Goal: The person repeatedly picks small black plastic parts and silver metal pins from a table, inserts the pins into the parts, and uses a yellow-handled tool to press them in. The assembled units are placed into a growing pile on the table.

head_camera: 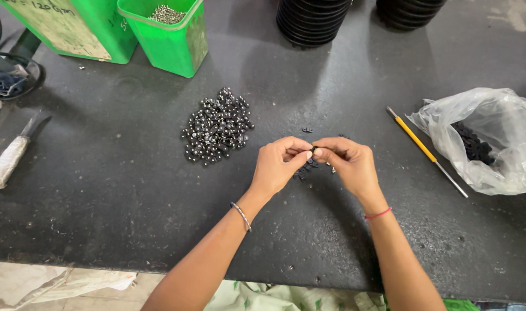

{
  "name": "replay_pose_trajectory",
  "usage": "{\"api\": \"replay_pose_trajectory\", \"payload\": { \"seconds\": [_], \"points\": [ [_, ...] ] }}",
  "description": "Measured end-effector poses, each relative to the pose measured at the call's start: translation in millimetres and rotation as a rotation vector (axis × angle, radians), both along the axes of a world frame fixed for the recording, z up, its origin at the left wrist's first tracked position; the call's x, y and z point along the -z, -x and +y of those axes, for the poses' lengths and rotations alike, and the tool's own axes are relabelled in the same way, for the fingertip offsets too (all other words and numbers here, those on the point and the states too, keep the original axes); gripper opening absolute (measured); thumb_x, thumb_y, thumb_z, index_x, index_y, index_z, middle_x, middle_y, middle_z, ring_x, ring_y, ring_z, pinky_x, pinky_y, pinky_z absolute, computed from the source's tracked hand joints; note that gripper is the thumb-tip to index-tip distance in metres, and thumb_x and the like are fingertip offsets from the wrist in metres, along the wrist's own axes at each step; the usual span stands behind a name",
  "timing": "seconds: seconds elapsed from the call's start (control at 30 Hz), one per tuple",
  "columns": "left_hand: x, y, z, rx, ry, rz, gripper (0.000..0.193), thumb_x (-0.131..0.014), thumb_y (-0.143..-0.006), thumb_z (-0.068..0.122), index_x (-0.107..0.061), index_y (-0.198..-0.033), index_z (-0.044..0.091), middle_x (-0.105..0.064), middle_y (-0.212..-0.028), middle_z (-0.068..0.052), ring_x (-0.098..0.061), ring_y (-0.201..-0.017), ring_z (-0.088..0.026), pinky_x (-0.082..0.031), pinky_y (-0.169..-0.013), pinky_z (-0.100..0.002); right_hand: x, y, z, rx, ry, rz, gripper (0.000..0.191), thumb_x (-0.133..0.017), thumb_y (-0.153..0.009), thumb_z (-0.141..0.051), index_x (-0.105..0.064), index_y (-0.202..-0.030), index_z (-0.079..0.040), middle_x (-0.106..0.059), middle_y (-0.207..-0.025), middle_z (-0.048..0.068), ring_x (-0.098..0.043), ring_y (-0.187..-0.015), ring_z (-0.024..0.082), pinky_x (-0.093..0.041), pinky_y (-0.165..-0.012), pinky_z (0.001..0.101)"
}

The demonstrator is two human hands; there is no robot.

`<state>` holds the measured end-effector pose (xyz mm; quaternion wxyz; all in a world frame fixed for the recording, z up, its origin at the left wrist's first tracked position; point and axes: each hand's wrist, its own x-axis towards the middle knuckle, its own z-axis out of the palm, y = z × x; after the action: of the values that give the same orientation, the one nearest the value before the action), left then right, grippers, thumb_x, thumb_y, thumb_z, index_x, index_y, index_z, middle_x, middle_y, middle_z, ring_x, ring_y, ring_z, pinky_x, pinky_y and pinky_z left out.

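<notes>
Pinching together at the middle of the dark table top (130, 219), both hands meet over a tiny black part (312, 150) held between their fingertips; it is too small to tell its shape. The left hand (280, 164) comes in from seven o'clock, wrist bent, thumb and forefinger closed narrowly on the part, a thin metal bangle (240, 216) on its wrist. The right hand (349, 163) comes in from five o'clock, its fingers likewise closed on the same part, a red thread band (378, 214) around its wrist. Just under the hands lie a few small black loose pieces (305, 169), and another pair sits at twelve o'clock, near the knuckles. At ten o'clock from the hands spreads a heap of shiny dark round beads (217, 126). At three o'clock lies a yellow-handled thin tool (419, 144), and beyond it a clear plastic bag (493, 115) holding small black pieces. At eleven o'clock, well apart, stands a green plastic bin (176, 46) filled with small grey metal bits, with a larger green box (90, 29) beside it. At twelve o'clock stand two stacks of black ribbed round items (312, 20). At nine o'clock, far off, lies a white-wrapped knife (9, 158).
</notes>
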<state>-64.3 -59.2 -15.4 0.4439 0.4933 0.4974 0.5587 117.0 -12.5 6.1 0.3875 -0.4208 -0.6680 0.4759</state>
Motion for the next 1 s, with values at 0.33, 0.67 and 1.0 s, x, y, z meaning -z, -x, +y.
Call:
{"api": "replay_pose_trajectory", "payload": {
  "seconds": [0.33,0.67,1.0],
  "points": [
    [13.3,-14.9,2.7,0.001,0.03,-0.417,0.021,-0.075,-0.093,0.004,-0.072,-0.112,-0.004,-0.072,-0.096,-0.005,-0.063,-0.084,-0.009,-0.052,-0.076,-0.023,-3.3,-20.2,8.9,0.033,0.075,0.183,0.019,-0.069,-0.094,-0.01,-0.074,-0.111,-0.003,-0.078,-0.098,0.004,-0.073,-0.087,0.01,-0.06,-0.08,0.0256],
    [13.6,3.1,5.5,-0.016,-0.037,-0.634,0.015,-0.069,-0.095,0.005,-0.058,-0.103,-0.001,-0.076,-0.113,-0.018,-0.074,-0.101,-0.019,-0.061,-0.093,-0.033,1.6,-54.0,20.2,0.205,-0.356,-0.472,0.017,-0.077,-0.088,-0.011,-0.079,-0.105,-0.011,-0.077,-0.096,0.009,-0.071,-0.079,0.019,-0.054,-0.074,0.0318],
    [17.8,-1.6,2.6,0.029,0.119,-0.522,0.024,-0.07,-0.093,0.001,-0.061,-0.113,-0.007,-0.075,-0.108,-0.02,-0.075,-0.095,-0.022,-0.063,-0.086,-0.033,13.0,-31.0,16.8,0.185,-0.483,-0.577,0.015,-0.078,-0.085,-0.015,-0.079,-0.1,-0.013,-0.069,-0.088,0.009,-0.068,-0.077,0.027,-0.052,-0.071,0.0378]
  ]
}}
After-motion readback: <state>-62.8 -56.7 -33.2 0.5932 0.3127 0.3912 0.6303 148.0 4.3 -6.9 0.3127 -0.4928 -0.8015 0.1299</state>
